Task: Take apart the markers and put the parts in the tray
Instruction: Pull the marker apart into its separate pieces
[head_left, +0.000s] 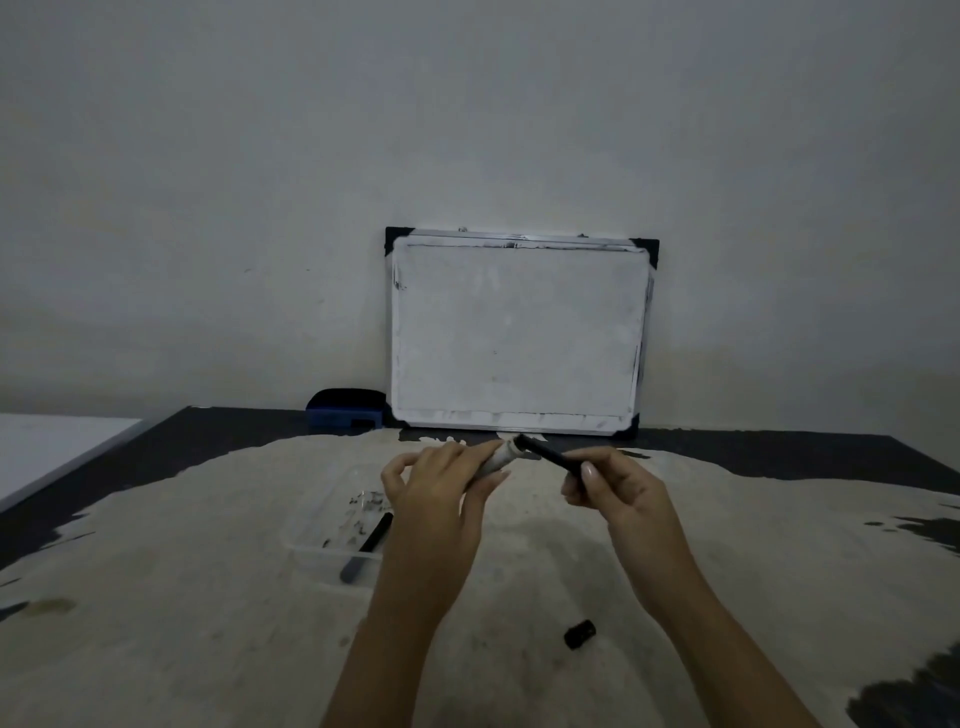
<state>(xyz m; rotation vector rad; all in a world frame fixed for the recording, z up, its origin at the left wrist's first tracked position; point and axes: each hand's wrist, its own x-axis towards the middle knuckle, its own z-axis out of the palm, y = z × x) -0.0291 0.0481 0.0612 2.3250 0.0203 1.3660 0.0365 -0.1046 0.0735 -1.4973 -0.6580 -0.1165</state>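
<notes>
My left hand grips a white marker barrel, held above the table with its open end pointing up and right. My right hand pinches a thin black ink core; its far tip sits at the barrel's mouth. A clear plastic tray lies on the table left of my left forearm. In it rests a black stick-like marker part with a grey end, plus some small dark bits. A small black cap lies on the table between my forearms.
A small whiteboard leans against the wall at the back. A blue eraser sits to its left. The table's dark surface is worn pale across the middle. A white surface lies beyond the left edge.
</notes>
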